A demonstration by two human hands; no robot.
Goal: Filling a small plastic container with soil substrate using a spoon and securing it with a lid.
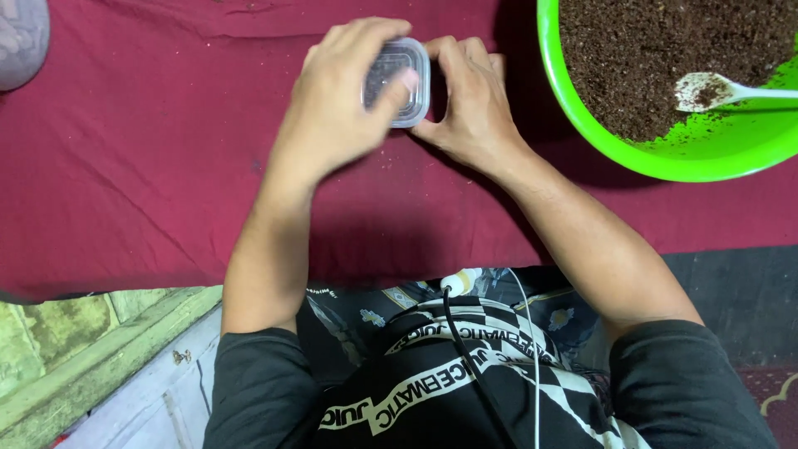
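At the far left corner of the dark red cloth (150, 150) we see a grey, rounded object (21, 41), cut off by the frame, well apart from everything else. Moving right along the far edge of the cloth, our left hand (337, 104) lies over a small clear plastic container (399, 81) with a lid, fingers curled across its top and gripping it; the thumb presses the lid's near side. The container sits near the middle of the far edge, and we cannot tell whether it rests on the cloth or is lifted slightly. Just to its right, our right hand (470, 104) closes against the container's right side, fingers wrapped behind it. Further right, at the far right corner, a bright green bowl (598, 137) holds dark brown soil (657, 58). A white plastic spoon (719, 90) lies in the bowl, its scoop dusted with soil, the handle pointing right.
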